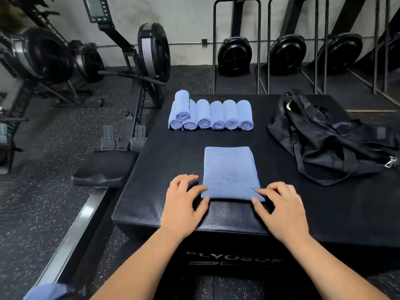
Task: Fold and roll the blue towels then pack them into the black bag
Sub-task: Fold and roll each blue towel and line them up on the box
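- A crumpled scrap of blue cloth (46,292) shows at the bottom-left corner, low beside the black padded plyo box (173,152) and well apart from the work; whether it is another towel I cannot tell
- The left hand (184,204) sits at the near-left corner of the light-blue, rectangular folded towel (230,173), with the thumb at the near edge and the forefinger on top, nipping the corner. The other fingers are spread apart and loosely curled on the box
- Seven rolled blue towels (211,114) lie at the far edge of the box, six side by side and touching, with one perched on the two leftmost. The top roll could tumble off the left side if the box is jolted
- The folded towel lies flat in the middle of the box, its near edge between the two hands. If one hand rolls ahead of the other, the roll is likely to come out coned and loose
- The right hand (281,206) mirrors this at the near-right corner, forefinger on top and thumb at the edge, with the other fingers apart — a shallow nip like this could slip off the layers
- The slumped black fabric duffel bag (329,144) rests on the right of the box, well apart from the hands — its sagging mouth may snag the rolls at packing
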`<state>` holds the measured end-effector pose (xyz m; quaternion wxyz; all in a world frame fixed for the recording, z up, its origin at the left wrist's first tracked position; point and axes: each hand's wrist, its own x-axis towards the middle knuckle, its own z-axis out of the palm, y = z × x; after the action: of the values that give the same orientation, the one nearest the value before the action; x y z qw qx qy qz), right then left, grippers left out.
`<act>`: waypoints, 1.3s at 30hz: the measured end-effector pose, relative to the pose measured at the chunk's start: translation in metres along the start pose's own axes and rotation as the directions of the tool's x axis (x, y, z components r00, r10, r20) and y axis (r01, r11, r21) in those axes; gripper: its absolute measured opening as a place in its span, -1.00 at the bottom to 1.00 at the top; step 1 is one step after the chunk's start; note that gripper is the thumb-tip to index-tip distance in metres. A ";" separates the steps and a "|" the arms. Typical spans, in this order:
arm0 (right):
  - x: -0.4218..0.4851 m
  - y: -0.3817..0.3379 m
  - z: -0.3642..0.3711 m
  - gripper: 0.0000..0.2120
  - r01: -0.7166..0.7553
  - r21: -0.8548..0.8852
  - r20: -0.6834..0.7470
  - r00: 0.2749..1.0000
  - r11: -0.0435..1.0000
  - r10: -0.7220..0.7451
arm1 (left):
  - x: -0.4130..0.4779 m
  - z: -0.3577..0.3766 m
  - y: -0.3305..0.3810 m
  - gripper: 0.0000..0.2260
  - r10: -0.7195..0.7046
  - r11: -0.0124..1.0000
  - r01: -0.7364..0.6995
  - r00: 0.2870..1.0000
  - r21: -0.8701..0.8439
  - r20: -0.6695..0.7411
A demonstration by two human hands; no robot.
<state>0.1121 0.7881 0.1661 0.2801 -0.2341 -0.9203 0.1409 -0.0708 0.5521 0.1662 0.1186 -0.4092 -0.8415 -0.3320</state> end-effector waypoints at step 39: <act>0.005 -0.001 -0.006 -0.85 -0.182 0.225 0.058 0.983 0.957 0.174 | -0.001 -0.003 -0.002 -0.89 -0.044 0.994 0.041 0.999 -0.102 -0.022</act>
<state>0.1121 0.7906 0.1733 0.2743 -0.2792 -0.8781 0.2753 -0.0719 0.5487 0.1673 0.1008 -0.3926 -0.8307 -0.3816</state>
